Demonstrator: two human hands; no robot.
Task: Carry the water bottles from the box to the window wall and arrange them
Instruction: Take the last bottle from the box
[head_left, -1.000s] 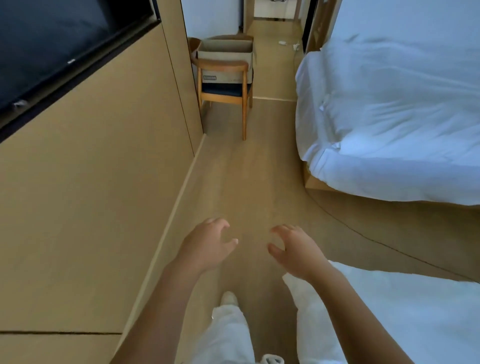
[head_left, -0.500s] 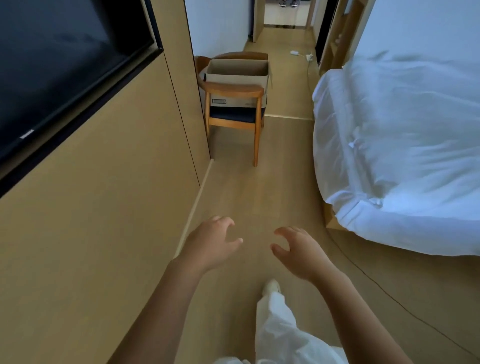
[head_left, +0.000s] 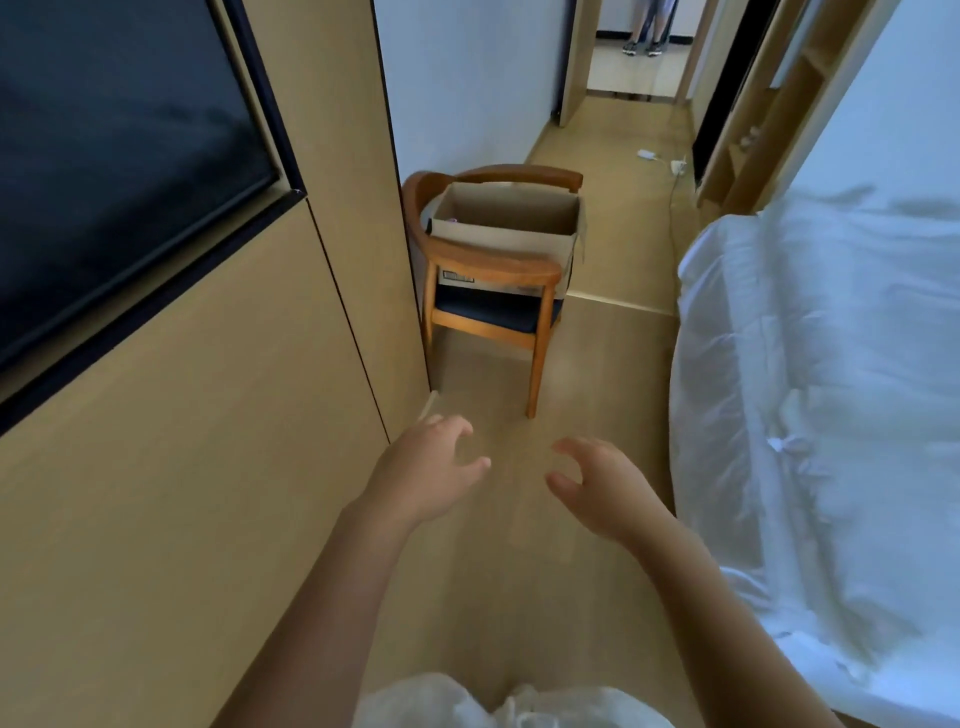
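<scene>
**Empty hands held out, the box on a chair ahead**

Nearest the camera, white trousers (head_left: 498, 701) show at the bottom edge. Above them two bare forearms reach forward over the floor (head_left: 519, 571). The left hand (head_left: 426, 467) and the right hand (head_left: 597, 483) hang side by side with a gap between them, palms turned toward each other. The fingers of each are spread and loosely bent, thumbs pointing inward; neither hand holds or touches anything.

To the left runs a tan wall panel (head_left: 182, 467) with a dark screen (head_left: 114, 156) set into its upper part. To the right lies a bed (head_left: 821, 389) under rumpled white linen, its edge close beside the right forearm.

Farther on, a wooden chair (head_left: 493, 270) with a dark seat stands against the end of the panel wall. The box (head_left: 504, 234), open-topped cardboard, sits on the seat inside the curved armrest. Its inside is mostly in shadow; a small pale shape shows at its left inner corner, and no bottles can be made out.

Beyond the chair, a white plug and cable (head_left: 660, 158) lie on the floor near wooden shelving (head_left: 748, 130). At the far doorway stand another person's legs (head_left: 647, 26).
</scene>
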